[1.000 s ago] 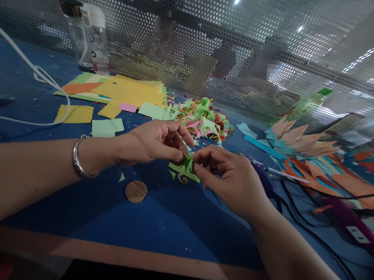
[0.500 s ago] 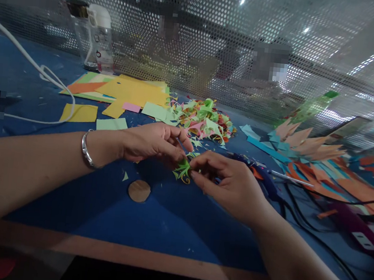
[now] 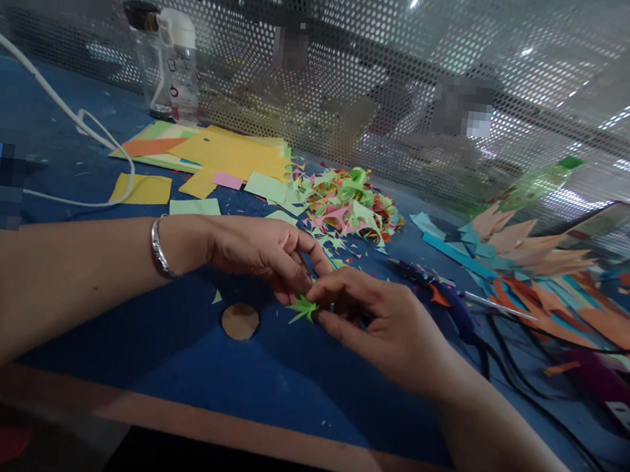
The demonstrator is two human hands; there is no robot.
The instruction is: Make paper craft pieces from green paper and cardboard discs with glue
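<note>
Between the fingers of both hands is a small piece of bright green paper (image 3: 303,310), cut into pointed strips that fan out to the left. My left hand (image 3: 271,256) comes in from the left, its thumb and fingers pinched at the upper side of the paper. My right hand (image 3: 382,318) grips the same piece from the right between thumb and forefinger. A round brown disc (image 3: 240,321) lies flat on the blue table (image 3: 287,391), to the left and just below the hands.
Behind the hands sits a heap of paper scraps (image 3: 351,210). Yellow sheets (image 3: 233,154) lie to its left, with two bottles (image 3: 183,64) behind. At right are a glue gun (image 3: 449,299), black cables (image 3: 526,371), a purple power strip (image 3: 608,391) and folded paper pieces (image 3: 528,243).
The hands have come closer together and lower with the green paper, whose strips now point left. The yellowish curl seen under it before no longer shows. The view has shifted slightly.
</note>
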